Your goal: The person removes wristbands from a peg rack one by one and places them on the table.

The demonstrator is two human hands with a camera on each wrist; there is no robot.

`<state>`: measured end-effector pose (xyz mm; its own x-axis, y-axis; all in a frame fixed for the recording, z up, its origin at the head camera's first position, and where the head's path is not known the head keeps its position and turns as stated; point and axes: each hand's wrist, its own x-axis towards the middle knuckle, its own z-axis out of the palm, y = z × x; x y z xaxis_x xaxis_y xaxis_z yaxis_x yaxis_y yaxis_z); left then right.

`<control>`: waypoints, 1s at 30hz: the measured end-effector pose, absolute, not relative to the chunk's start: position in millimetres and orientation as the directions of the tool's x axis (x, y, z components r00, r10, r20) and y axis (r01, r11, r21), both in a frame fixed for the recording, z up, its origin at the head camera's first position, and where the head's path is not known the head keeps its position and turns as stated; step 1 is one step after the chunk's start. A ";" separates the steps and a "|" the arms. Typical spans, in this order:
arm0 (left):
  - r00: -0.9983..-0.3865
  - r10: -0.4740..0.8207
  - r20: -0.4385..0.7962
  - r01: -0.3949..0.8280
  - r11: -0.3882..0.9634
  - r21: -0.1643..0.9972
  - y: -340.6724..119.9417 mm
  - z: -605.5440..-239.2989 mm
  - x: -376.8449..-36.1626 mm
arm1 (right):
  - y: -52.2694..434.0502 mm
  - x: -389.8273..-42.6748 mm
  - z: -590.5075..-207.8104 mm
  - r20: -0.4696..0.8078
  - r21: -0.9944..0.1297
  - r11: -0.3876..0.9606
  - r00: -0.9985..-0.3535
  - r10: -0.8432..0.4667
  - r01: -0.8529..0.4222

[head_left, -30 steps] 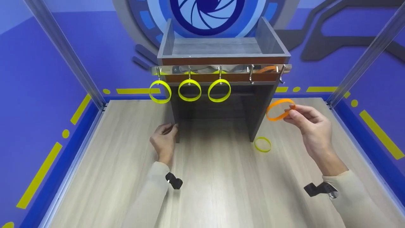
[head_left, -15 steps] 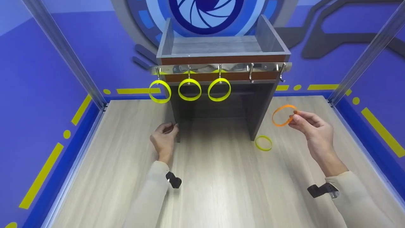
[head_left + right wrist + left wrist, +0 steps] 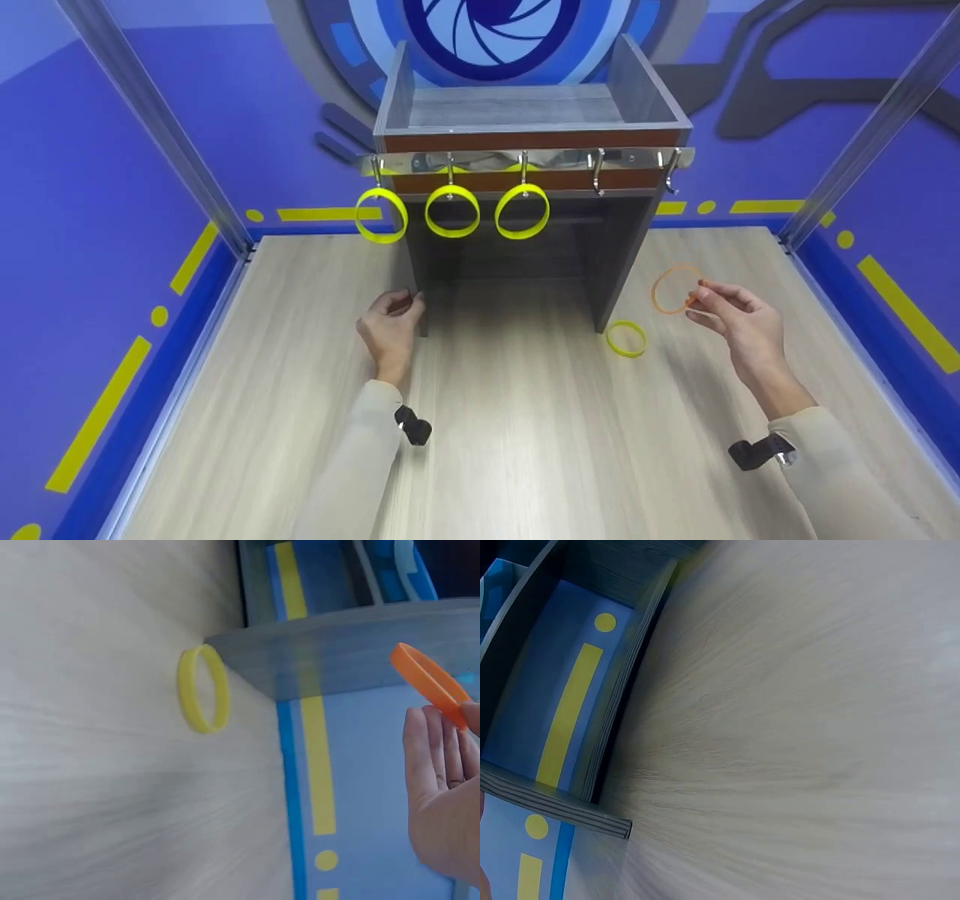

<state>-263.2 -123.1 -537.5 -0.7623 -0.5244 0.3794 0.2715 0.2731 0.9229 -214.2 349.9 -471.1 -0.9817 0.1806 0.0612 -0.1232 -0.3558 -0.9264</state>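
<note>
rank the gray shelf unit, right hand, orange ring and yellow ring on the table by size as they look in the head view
1. Gray shelf unit
2. Right hand
3. Orange ring
4. Yellow ring
The rings' real sizes are unsure: the orange one is held up.

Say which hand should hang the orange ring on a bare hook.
Probably the right hand: it pinches the orange ring and is nearer the bare hooks; the left hand is at the rack's left panel.

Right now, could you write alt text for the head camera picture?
A person's right hand pinches an orange ring beside a grey shelf; the left hand is at its left edge. Three yellow rings hang from its hooks; one more ring lies on the table.
</note>
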 end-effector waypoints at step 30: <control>-0.759 -0.541 0.362 0.262 0.255 0.931 -122.2 -539.0 -263.5 | 376.8 -215.0 -524.2 -0.160 -0.961 -0.259 -0.958 0.239 0.096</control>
<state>-263.5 -122.2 -539.0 -0.7586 -0.5414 0.3624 0.2624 0.2552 0.9306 -215.0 376.8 -524.2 -0.9578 0.2387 -0.1602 0.0961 -0.2594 -0.9610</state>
